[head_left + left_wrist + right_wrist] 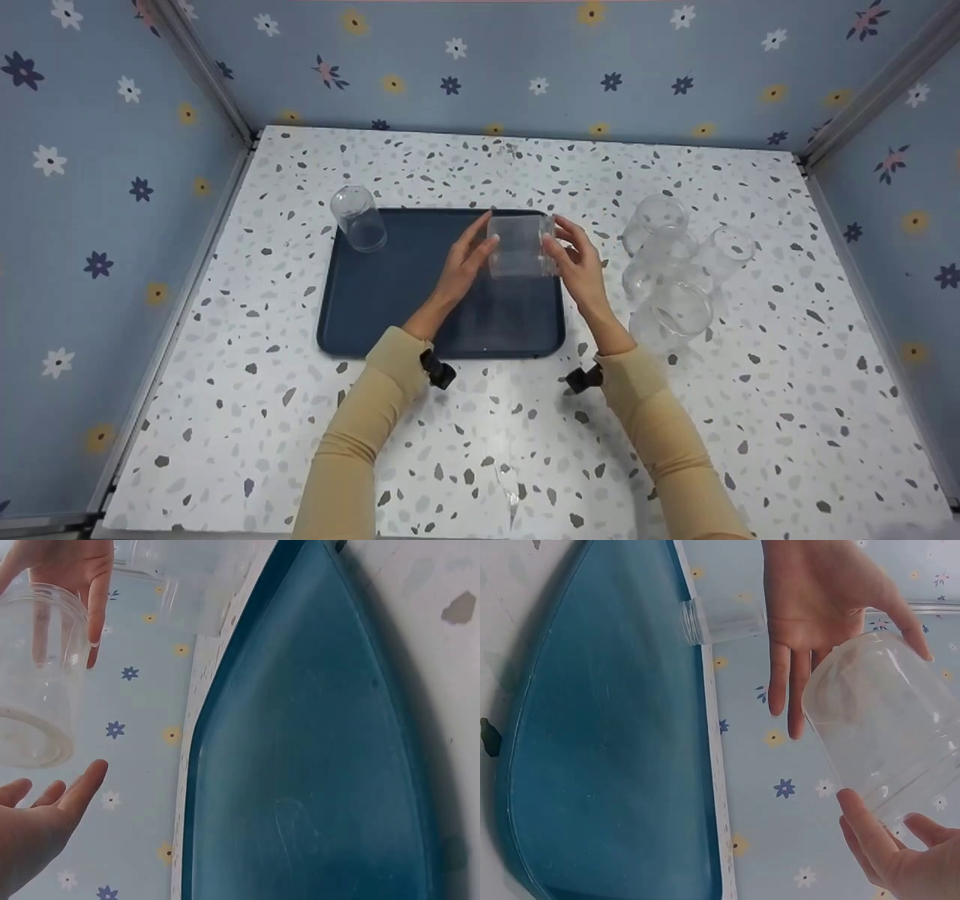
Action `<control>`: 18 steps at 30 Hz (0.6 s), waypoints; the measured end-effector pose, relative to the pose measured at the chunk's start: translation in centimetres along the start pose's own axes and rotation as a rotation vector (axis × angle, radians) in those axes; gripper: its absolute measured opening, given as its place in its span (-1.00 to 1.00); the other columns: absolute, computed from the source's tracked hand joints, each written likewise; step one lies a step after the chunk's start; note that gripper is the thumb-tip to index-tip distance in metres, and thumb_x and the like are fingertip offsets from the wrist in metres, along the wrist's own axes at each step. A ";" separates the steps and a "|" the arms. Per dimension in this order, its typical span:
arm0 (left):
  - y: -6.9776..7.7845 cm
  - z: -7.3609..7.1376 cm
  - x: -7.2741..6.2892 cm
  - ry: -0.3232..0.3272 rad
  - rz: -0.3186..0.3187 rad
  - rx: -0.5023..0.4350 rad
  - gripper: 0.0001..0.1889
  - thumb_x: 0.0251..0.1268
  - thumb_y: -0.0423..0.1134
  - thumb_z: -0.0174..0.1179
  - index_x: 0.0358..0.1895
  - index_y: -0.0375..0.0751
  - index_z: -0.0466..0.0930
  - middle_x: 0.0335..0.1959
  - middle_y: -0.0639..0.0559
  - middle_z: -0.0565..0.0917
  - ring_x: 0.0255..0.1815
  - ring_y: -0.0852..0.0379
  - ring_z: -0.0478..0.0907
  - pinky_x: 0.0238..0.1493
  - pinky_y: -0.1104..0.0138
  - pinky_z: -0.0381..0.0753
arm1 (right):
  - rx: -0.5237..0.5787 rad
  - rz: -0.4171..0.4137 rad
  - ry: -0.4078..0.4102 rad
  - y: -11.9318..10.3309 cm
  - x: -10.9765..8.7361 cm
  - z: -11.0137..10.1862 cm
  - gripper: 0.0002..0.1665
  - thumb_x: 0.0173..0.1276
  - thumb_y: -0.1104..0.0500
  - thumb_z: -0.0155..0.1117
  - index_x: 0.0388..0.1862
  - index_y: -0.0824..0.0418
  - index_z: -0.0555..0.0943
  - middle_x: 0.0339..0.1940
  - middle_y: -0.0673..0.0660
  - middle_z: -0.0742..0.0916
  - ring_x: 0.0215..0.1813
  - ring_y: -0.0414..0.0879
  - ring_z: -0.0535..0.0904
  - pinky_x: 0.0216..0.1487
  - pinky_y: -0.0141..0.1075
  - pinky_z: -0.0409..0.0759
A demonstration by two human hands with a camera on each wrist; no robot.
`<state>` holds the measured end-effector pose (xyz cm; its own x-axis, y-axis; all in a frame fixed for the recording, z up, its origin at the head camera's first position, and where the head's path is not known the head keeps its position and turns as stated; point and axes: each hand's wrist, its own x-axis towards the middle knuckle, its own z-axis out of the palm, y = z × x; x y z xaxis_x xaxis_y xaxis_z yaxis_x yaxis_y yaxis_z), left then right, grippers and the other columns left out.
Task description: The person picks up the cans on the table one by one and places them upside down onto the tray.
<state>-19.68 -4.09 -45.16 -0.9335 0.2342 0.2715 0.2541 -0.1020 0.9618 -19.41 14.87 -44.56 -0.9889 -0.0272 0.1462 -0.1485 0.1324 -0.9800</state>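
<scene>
The right hand's point(581, 262) grip pinches the neck end of a clear jar point(517, 247), thumb on the near side. The left hand point(459, 266) is at the base end with long, mostly straight fingers, spread apart in the right wrist view; how firmly it bears on the jar, I cannot tell. So the jar lies on its side between the two, its long axis running left to right, ringed mouth to the right and base to the left. It is held in the air over the far right part of a tray point(397, 300).

The jar is a plain, thin-looking cylinder (glass or plastic, the pictures do not settle it), with ridges at the neck. The tray is dark blue and smooth, a rounded rectangle with a low raised rim and a few fine scratches. A second jar point(362, 221) stands at its far left corner, seemingly mouth down, nearer the left hand. On the right, nearer the right hand, a cluster of clear jars point(681, 319) crowds together on the table point(255, 420), a white surface with grey terrazzo-like chips. Beyond rise blue panels point(495, 67) with flat printed flowers.
</scene>
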 end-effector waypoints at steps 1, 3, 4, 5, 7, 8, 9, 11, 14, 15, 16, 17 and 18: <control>0.0 0.0 -0.1 0.001 -0.001 -0.007 -0.47 0.30 -0.36 -0.14 0.29 -0.50 0.01 0.25 -0.38 0.15 -0.07 0.00 0.43 -0.20 0.35 0.40 | -0.001 -0.004 0.000 0.1 0.0 0.0 -0.44 0.28 0.11 0.11 0.25 0.22 0.32 0.08 0.24 0.48 -0.05 0.03 0.51 -0.22 -0.21 0.51; 0.0 0.1 -0.1 0.003 -0.002 -0.027 -0.44 0.29 -0.31 -0.10 0.30 -0.49 0.01 0.26 -0.38 0.13 -0.06 0.07 0.42 -0.21 0.36 0.38 | -0.002 -0.011 0.003 0.3 -0.1 0.0 -0.44 0.28 0.08 0.10 0.24 0.21 0.33 0.08 0.23 0.48 -0.04 0.02 0.50 -0.20 -0.19 0.50; 0.0 0.2 -0.2 0.004 0.001 -0.032 -0.42 0.29 -0.26 -0.08 0.30 -0.50 0.01 0.25 -0.38 0.13 -0.09 0.11 0.42 -0.22 0.36 0.36 | 0.001 -0.012 0.005 0.3 -0.1 0.0 -0.45 0.28 0.07 0.10 0.24 0.20 0.33 0.07 0.23 0.49 -0.04 0.02 0.50 -0.21 -0.18 0.50; 0.0 0.2 -0.3 0.005 0.006 -0.037 -0.39 0.29 -0.20 -0.06 0.30 -0.50 0.01 0.24 -0.39 0.14 -0.15 0.15 0.41 -0.25 0.37 0.35 | 0.000 -0.011 0.008 0.4 -0.1 0.0 -0.45 0.28 0.06 0.10 0.24 0.20 0.34 0.07 0.23 0.49 -0.03 0.02 0.49 -0.20 -0.17 0.50; -0.2 0.3 -0.4 0.003 0.026 -0.045 -0.31 0.28 -0.06 -0.02 0.29 -0.51 0.01 0.19 -0.40 0.18 -0.28 0.23 0.39 -0.31 0.38 0.32 | 0.002 -0.003 0.010 0.5 -0.2 0.0 -0.45 0.29 0.05 0.09 0.23 0.19 0.34 0.07 0.22 0.49 -0.02 0.02 0.49 -0.20 -0.17 0.50; -0.4 0.3 -0.4 0.002 0.042 -0.057 -0.26 0.26 0.00 0.00 0.28 -0.53 0.01 0.15 -0.42 0.21 -0.36 0.23 0.36 -0.35 0.38 0.30 | 0.004 0.002 0.011 0.5 -0.2 0.0 -0.45 0.29 0.05 0.09 0.23 0.19 0.34 0.07 0.22 0.49 -0.02 0.01 0.49 -0.19 -0.17 0.51; -0.6 0.3 -0.4 0.002 0.060 -0.067 -0.22 0.23 0.04 0.03 0.27 -0.56 0.02 0.11 -0.42 0.23 -0.40 0.23 0.34 -0.38 0.38 0.29 | 0.009 0.008 0.010 0.6 -0.2 0.0 -0.46 0.29 0.05 0.08 0.23 0.20 0.34 0.08 0.22 0.49 -0.02 0.01 0.49 -0.19 -0.17 0.51; -1.4 0.3 -0.4 -0.003 0.082 -0.106 -0.18 0.20 0.06 0.06 0.26 -0.58 0.02 0.06 -0.42 0.26 -0.41 0.23 0.36 -0.38 0.39 0.33 | 0.019 0.023 0.011 0.7 -0.2 -0.1 -0.46 0.30 0.06 0.07 0.23 0.20 0.34 0.08 0.22 0.49 -0.01 0.00 0.48 -0.21 -0.19 0.52; -2.6 0.2 -0.3 -0.004 0.086 -0.173 -0.25 0.20 -0.06 0.10 0.24 -0.57 0.05 0.06 -0.36 0.28 -0.30 0.21 0.43 -0.34 0.37 0.41 | 0.043 0.039 0.009 0.7 -0.2 -0.1 -0.46 0.31 0.07 0.06 0.24 0.21 0.33 0.08 0.22 0.49 0.00 0.00 0.48 -0.25 -0.21 0.54; -3.0 0.2 -0.3 0.001 0.077 -0.189 -0.28 0.20 -0.10 0.12 0.24 -0.55 0.07 0.07 -0.32 0.29 -0.23 0.20 0.44 -0.32 0.37 0.43 | 0.049 0.044 0.008 0.7 -0.2 -0.1 -0.46 0.31 0.07 0.05 0.24 0.21 0.32 0.08 0.22 0.49 0.01 0.00 0.48 -0.26 -0.22 0.54; -3.4 0.2 -0.2 0.003 0.071 -0.199 -0.30 0.18 -0.12 0.13 0.25 -0.52 0.08 0.08 -0.29 0.30 -0.19 0.18 0.45 -0.30 0.36 0.44 | 0.053 0.049 0.006 0.7 -0.3 -0.1 -0.46 0.31 0.07 0.05 0.25 0.21 0.32 0.08 0.22 0.49 0.01 0.00 0.47 -0.27 -0.22 0.55; -3.5 0.2 -0.3 0.010 0.067 -0.196 -0.30 0.17 -0.11 0.14 0.25 -0.49 0.10 0.08 -0.25 0.31 -0.17 0.16 0.45 -0.30 0.36 0.44 | 0.058 0.052 0.004 0.7 -0.3 -0.2 -0.46 0.31 0.07 0.04 0.25 0.21 0.32 0.08 0.22 0.49 0.02 0.00 0.47 -0.27 -0.23 0.55; -3.7 0.2 -0.3 0.016 0.065 -0.190 -0.29 0.15 -0.09 0.16 0.25 -0.47 0.12 0.08 -0.23 0.32 -0.14 0.14 0.45 -0.28 0.35 0.45 | 0.064 0.057 0.001 0.8 -0.3 -0.2 -0.46 0.31 0.07 0.04 0.25 0.21 0.31 0.08 0.22 0.49 0.02 0.00 0.47 -0.26 -0.23 0.55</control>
<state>-20.31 -3.61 -48.74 -0.9211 0.2059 0.3304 0.2628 -0.2973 0.9179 -19.23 15.14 -45.32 -0.9957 -0.0201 0.0900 -0.0912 0.0704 -0.9933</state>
